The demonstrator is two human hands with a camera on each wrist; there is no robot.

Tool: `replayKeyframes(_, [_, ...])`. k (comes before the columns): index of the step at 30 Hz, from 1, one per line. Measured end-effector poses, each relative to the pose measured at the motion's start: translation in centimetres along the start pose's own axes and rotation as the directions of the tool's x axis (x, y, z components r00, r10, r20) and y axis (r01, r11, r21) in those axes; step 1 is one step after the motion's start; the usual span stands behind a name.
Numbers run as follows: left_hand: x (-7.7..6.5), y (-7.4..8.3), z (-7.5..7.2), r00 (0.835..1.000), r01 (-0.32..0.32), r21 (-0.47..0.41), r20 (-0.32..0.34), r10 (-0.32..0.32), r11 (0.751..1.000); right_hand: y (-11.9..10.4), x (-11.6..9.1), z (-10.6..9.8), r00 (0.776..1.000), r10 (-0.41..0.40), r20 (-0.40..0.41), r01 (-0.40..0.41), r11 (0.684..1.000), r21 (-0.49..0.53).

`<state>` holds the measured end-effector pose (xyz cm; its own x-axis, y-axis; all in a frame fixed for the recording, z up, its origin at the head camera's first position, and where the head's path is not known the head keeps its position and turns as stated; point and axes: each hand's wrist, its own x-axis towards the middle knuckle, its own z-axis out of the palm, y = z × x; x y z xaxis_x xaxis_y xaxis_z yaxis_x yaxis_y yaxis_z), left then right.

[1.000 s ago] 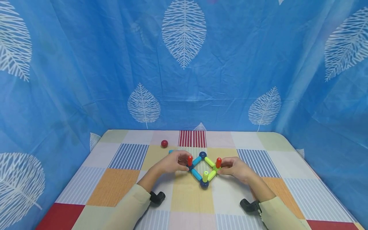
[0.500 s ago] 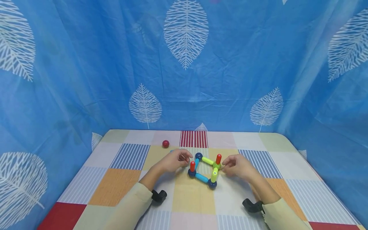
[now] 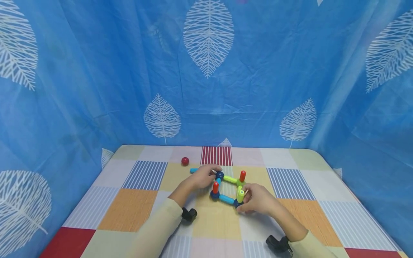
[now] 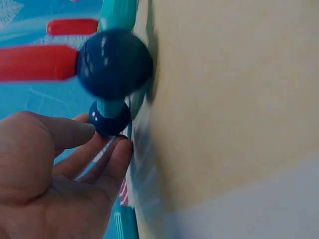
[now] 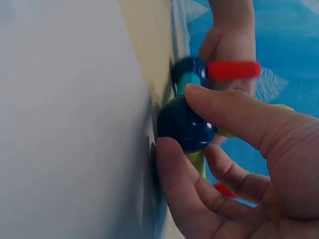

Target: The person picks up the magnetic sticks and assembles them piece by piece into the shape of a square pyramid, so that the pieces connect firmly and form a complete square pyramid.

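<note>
Magnetic rods and balls form a four-sided frame on the table. My left hand (image 3: 203,176) pinches the far dark blue ball (image 3: 219,175); in the left wrist view thumb and fingers lie round this ball (image 4: 109,119). My right hand (image 3: 259,199) grips the near dark blue ball (image 5: 185,124) between thumb and index finger. A yellow-green rod (image 3: 240,196) stands up from that near ball. Red rods rise from the left dark blue ball (image 3: 214,195) and the green ball (image 3: 240,183). Blue rods (image 3: 227,199) and yellow-green rods (image 3: 230,180) join the corners; my right fingers partly hide one.
A loose red ball (image 3: 185,161) lies toward the back of the checked cloth (image 3: 129,204). Beside my left hand a blue rod (image 3: 193,170) lies partly hidden. A blue leaf-print curtain (image 3: 206,107) encloses the table at the back and sides.
Both hands let go of the left and right corners. The frame skewed out of its diamond shape. My left hand moved to the far ball, my right hand down to the near ball.
</note>
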<state>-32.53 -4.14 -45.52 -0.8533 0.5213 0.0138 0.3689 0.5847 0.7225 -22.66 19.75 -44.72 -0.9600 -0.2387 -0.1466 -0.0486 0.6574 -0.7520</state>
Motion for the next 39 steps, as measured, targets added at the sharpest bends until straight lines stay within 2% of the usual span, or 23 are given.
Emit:
replayKeyframes(4, [-0.9, -0.7, -0.7, 1.0, 0.005, 0.044, -0.023, -0.004, 0.999, 0.9, 1.0, -1.0, 1.0, 0.001, -0.018, -0.001, 0.999, 0.032])
replayKeyframes(10, [-2.0, -1.6, -1.4, 0.998, 0.037, 0.093, -0.058, -0.031, 0.995, 2.5, 2.7, -2.1, 0.996, -0.092, -0.011, 0.092, 0.992, 0.085])
replayKeyframes(13, [-2.4, -1.6, -1.5, 0.997, 0.046, 0.078, -0.066, -0.04, 0.996, 3.0, 3.2, -2.4, 0.994, -0.108, -0.024, 0.11, 0.99, 0.092])
replayKeyframes(21, [-3.1, -1.9, -1.7, 0.994, 0.084, 0.035, -0.079, -0.081, 0.996, 3.0, 4.1, -2.2, 0.995, -0.078, -0.06, 0.084, 0.991, 0.109])
replayKeyframes(34, [-3.3, -1.9, -1.7, 0.99, 0.112, 0.017, -0.091, -0.11, 0.994, 3.3, 4.6, -2.1, 0.995, -0.097, -0.025, 0.1, 0.969, 0.224])
replayKeyframes(39, [-3.3, -1.9, -1.8, 0.99, 0.11, 0.005, -0.086, -0.109, 0.994, 3.3, 4.6, -2.1, 0.998, -0.059, -0.026, 0.064, 0.968, 0.243])
